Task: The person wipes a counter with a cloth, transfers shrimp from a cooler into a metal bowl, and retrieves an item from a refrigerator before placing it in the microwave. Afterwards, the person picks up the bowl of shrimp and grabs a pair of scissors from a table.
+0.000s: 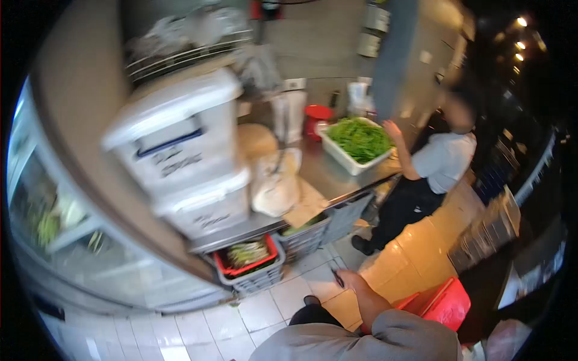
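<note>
My right hand (351,280) is in the lower middle of the head view, fingers closed round a slim dark object (338,278) that is too blurred to name. Tiled floor lies below that hand, and a bright red plastic basket (448,304) is beside my right forearm. My left hand is not in view. On the steel counter (337,180) stands a white tub (349,163) full of green leaves (359,139). A co-worker's hand (392,129) is at the tub's right edge.
The co-worker (442,159) stands at the counter's right end. Lidded white boxes (180,144) are stacked at the left, beside a plastic bag (275,186) and a red item (318,117). Crates of vegetables (256,280) sit underneath. A glass-fronted fridge (102,265) is far left.
</note>
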Action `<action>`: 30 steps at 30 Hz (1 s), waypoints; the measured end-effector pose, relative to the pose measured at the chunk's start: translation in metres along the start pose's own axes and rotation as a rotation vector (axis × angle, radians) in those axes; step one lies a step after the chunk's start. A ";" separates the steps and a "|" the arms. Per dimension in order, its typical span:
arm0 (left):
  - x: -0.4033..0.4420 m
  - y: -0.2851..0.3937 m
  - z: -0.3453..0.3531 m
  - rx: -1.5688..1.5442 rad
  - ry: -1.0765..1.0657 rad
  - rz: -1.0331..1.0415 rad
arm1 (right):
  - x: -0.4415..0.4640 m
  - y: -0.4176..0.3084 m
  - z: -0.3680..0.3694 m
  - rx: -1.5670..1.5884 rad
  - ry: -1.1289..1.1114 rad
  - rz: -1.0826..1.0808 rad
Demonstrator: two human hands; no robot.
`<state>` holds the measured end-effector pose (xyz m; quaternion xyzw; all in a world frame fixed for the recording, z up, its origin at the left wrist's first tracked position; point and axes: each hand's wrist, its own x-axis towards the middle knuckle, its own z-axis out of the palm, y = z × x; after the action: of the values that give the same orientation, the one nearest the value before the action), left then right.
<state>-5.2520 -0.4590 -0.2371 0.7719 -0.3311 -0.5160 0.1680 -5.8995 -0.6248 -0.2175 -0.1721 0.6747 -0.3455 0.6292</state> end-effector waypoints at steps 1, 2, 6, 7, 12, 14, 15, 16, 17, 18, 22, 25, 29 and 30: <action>0.004 -0.021 -0.007 0.036 0.030 0.019 | 0.020 0.030 0.020 -0.977 0.081 0.178; 0.010 -0.042 -0.010 0.047 0.051 0.043 | -0.036 0.015 0.050 -1.236 -0.171 0.358; -0.002 -0.064 -0.028 -0.495 -0.012 -0.091 | -0.056 0.033 0.154 -1.395 -0.816 0.706; -0.015 -0.045 -0.039 -0.692 -0.041 -0.229 | -0.046 0.034 0.182 -1.483 -0.862 0.711; -0.046 -0.042 -0.127 -0.868 0.259 -0.132 | 0.077 0.031 0.291 -1.566 -0.743 0.674; -0.058 -0.066 -0.158 -0.922 0.384 -0.174 | 0.080 0.000 0.388 -1.719 -0.606 0.680; -0.062 -0.082 -0.170 -0.901 0.423 -0.196 | 0.053 -0.023 0.445 -1.756 -0.505 0.591; -0.064 -0.098 -0.184 -0.875 0.450 -0.216 | 0.052 -0.026 0.499 -1.827 -0.546 0.572; -0.064 -0.123 -0.184 -0.917 0.508 -0.238 | 0.058 -0.023 0.545 -1.853 -0.664 0.581; -0.068 -0.151 -0.183 -0.887 0.581 -0.337 | 0.056 -0.030 0.597 -1.875 -0.776 0.600; -0.090 -0.266 -0.153 -0.865 0.639 -0.690 | 0.009 -0.010 0.805 -1.992 -0.979 0.316; -0.134 -0.231 -0.166 -1.246 0.824 -0.825 | 0.025 0.055 0.945 -2.012 -1.406 0.190; -0.120 -0.219 -0.163 -1.582 0.985 -0.775 | -0.082 0.062 1.112 -1.842 -1.396 0.040; -0.112 -0.210 -0.164 -1.648 0.991 -0.826 | -0.099 0.068 1.149 -1.774 -1.437 -0.031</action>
<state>-5.0600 -0.2438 -0.2188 0.5967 0.5185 -0.2251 0.5696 -4.7590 -0.7973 -0.1566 -0.7221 0.1628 0.4234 0.5222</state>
